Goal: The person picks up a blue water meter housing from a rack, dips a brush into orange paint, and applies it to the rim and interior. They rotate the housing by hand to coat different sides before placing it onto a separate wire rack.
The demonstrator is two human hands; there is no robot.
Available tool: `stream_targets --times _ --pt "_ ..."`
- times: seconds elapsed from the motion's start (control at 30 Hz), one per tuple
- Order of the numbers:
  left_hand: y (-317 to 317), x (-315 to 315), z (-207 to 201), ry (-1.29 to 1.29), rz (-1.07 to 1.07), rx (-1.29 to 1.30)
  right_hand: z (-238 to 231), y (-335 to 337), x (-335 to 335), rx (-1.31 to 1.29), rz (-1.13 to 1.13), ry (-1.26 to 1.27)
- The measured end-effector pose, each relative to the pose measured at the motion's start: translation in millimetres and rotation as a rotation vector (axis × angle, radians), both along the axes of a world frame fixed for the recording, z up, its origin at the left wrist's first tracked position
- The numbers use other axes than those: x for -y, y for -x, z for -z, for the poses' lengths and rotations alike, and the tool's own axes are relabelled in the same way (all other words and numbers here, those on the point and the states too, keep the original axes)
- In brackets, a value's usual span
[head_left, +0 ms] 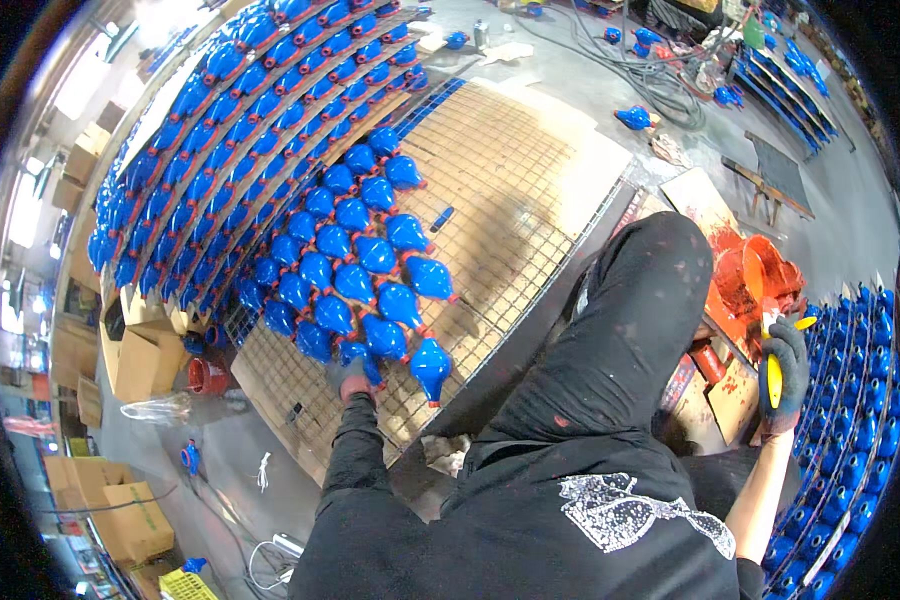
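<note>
My left hand (351, 379), in a dark glove, is closed round a glossy blue bulb-shaped part (358, 356) at the near end of a group of such parts. Its fingertips are partly hidden by the part. Beside it lies another blue part with red-coated ends (430, 368). All of these rest on a wire mesh rack (510, 240) over cardboard. At the right, my gloved right hand (790, 372) grips a yellow-handled brush (774, 382). The brush's head end is at a paint-smeared red container (748, 275); the bristles cannot be made out.
Tilted racks of blue parts (260, 110) rise at the far left. More blue parts (845, 420) stand in rows at the right. My bent knee (660, 250) lies between the mesh and the red paint. Hoses (660, 85) and a loose blue part (633, 118) lie on the far floor.
</note>
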State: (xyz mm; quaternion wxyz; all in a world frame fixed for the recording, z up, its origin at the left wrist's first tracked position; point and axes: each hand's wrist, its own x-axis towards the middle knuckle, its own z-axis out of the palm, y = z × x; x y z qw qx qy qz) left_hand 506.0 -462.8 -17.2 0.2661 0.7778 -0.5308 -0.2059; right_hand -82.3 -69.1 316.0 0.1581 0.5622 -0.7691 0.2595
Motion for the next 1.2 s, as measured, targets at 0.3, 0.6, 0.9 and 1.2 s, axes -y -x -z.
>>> stream_targets --times 0.3,0.6,0.9,1.2 --pt "202.3 10.4 -211.4 0.158 0.254 -0.816 5.3 6.7 -29.7 -0.092 0.078 0.013" --pt "467.0 -124.5 -309.5 -0.248 1.555 -0.971 -11.9 1.8 -78.9 0.127 0.387 0.173" --pt "534.7 -323.9 -313.9 -1.936 1.899 -0.753 -19.6 -24.5 -110.8 0.057 0.356 -0.252" --pt "612.0 -377.7 -315.6 -1.157 1.948 -0.816 34.5 -26.0 -154.2 1.029 0.466 1.067"
